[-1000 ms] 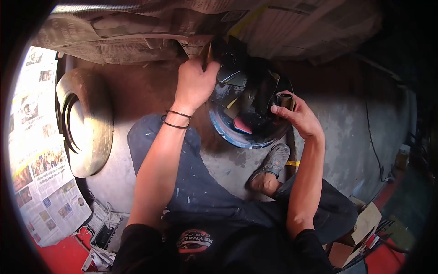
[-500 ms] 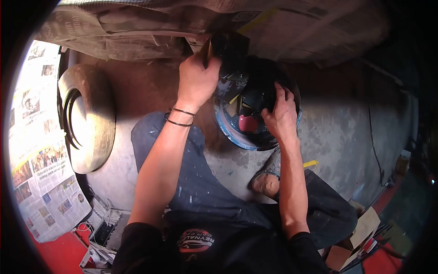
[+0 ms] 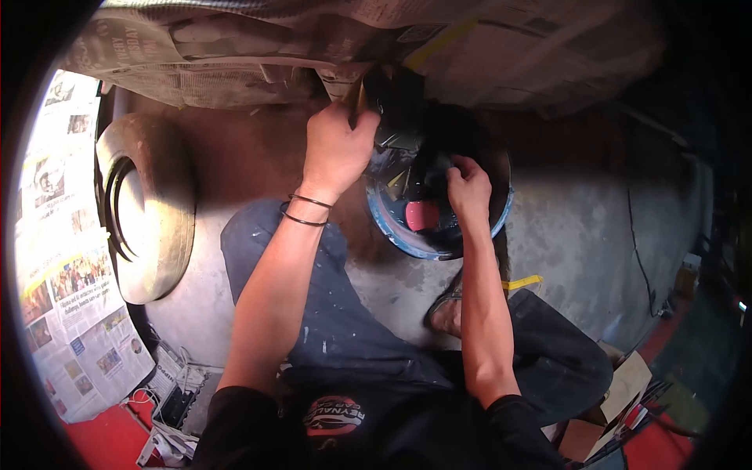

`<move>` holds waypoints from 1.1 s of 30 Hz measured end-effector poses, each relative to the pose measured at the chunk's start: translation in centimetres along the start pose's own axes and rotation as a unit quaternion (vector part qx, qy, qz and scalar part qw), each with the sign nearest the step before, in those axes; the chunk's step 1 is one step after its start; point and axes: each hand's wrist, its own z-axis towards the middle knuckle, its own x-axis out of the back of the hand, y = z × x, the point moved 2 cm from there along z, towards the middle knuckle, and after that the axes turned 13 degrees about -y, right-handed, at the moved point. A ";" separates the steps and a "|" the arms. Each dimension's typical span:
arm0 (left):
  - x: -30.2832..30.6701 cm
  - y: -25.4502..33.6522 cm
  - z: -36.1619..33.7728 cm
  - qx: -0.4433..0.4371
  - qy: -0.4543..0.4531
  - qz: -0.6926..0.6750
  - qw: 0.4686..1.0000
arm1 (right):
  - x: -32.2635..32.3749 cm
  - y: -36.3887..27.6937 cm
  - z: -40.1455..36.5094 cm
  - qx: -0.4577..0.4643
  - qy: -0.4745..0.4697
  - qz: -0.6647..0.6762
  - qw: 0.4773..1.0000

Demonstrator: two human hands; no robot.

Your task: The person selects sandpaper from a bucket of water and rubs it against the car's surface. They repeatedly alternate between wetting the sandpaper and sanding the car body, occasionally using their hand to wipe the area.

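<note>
My left hand [image 3: 339, 149] is closed on a dark, wet-looking sheet of sandpaper [image 3: 399, 98] with a tan back, held up by the newspaper covering. My right hand [image 3: 470, 188] is over the basin, its thumb and fingers drawn together. A dark patch is at its fingertips, and I cannot make out whether it is a held thing or shadow. Below both hands stands a round basin with a blue rim [image 3: 403, 244], dark inside. A pink block [image 3: 421, 215] lies in it, with small tan-edged pieces [image 3: 398, 184] near it.
Newspaper sheets [image 3: 258, 47] cover a large surface ahead. A worn tyre [image 3: 160, 235] stands at the left, beside more newspaper [image 3: 74, 313]. A yellow strip [image 3: 523, 282] is near my foot [image 3: 446, 316]. An open cardboard box [image 3: 619, 392] sits at the lower right.
My right hand has moved slightly left over the basin, and its fingers have gone from spread to drawn together. My left hand still holds the sandpaper in nearly the same place.
</note>
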 end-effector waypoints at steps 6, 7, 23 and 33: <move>-0.4 -0.4 -0.5 0.013 -0.062 0.022 0.998 | 3.9 1.0 -2.1 0.011 -0.128 0.667 0.734; -0.7 -0.3 -0.7 0.015 -0.087 0.034 0.995 | 4.3 2.1 -1.8 0.051 -0.233 0.757 0.608; -8.4 -0.1 -3.4 -0.199 -0.305 0.310 0.878 | 10.5 -4.0 -4.8 0.095 -0.244 0.465 0.846; -7.0 0.4 -2.7 -0.199 -0.345 0.341 0.851 | -2.7 1.2 0.7 0.068 -0.023 -0.253 0.965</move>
